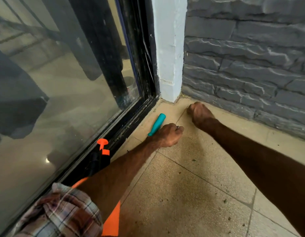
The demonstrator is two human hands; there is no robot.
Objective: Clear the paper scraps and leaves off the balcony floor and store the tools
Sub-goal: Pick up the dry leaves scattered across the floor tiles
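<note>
Left hand (167, 135) grips a teal tool handle (157, 124) jutting ahead of it; right hand (199, 113) is a fist, nothing visible inside. A careless release could roll the handle into the door track (129, 124) just left.

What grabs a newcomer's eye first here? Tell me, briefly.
The teal handle, gripped by the left hand beside the glass door's track. The right hand is curled at the floor in the corner below the stone wall; whether it holds anything is hidden.
</note>
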